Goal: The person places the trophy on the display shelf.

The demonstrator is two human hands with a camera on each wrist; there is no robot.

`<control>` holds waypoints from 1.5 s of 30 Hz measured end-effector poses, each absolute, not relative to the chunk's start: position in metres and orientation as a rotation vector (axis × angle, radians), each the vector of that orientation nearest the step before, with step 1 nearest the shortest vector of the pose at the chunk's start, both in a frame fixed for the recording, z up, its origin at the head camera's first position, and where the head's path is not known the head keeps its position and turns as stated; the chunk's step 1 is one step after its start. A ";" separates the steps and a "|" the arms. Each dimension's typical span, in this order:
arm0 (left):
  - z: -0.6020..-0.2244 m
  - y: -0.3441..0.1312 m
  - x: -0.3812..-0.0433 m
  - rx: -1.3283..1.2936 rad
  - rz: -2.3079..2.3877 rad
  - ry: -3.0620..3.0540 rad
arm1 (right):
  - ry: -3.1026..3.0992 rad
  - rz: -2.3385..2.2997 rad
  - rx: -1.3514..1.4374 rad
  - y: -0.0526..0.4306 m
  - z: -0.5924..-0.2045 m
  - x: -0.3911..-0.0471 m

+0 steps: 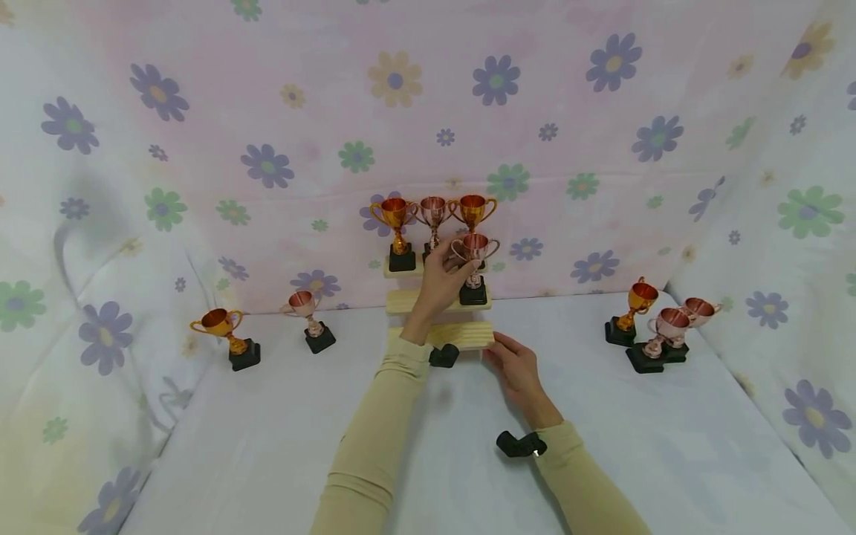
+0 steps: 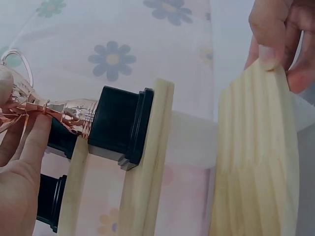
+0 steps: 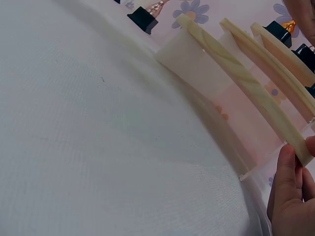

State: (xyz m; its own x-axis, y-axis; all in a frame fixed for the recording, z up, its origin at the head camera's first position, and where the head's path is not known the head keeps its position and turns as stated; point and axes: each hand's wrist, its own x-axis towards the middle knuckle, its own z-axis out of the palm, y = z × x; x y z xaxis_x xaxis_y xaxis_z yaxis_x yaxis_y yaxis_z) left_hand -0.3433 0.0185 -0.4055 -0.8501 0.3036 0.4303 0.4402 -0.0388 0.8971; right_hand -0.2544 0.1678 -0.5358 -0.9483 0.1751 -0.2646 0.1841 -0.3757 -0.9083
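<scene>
White table [image 1: 267, 446] bore a three-tier wooden stand [image 1: 461, 334], three trophies [image 1: 397, 214] on its top tier [image 1: 409, 273]. Right hand [image 1: 518, 365] pinched the lowest tier's right end; left hand [image 1: 441, 286] grasped a rose-gold trophy [image 1: 476, 245], its black base [image 1: 473, 292] touching the middle tier [image 1: 403, 302] near the right end.

Plain, pale, long-sleeved

A pale yellow-beige fabric left sleeve [image 1: 366, 446], creased at the cuff, shows at lower centre of the head view; a matching right sleeve [image 1: 588, 475] lies at lower right. The left hand [image 1: 441, 281] and right hand [image 1: 518, 365] are bare. Beside the left cuff sits a small black device [image 1: 444, 356]; beside the right, a bent black device [image 1: 516, 445] with one bright fleck.
</scene>
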 end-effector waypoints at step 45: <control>-0.501 -0.218 -0.282 0.363 -1.729 -1.988 | 1.723 -2.536 0.518 0.167 -0.529 -0.251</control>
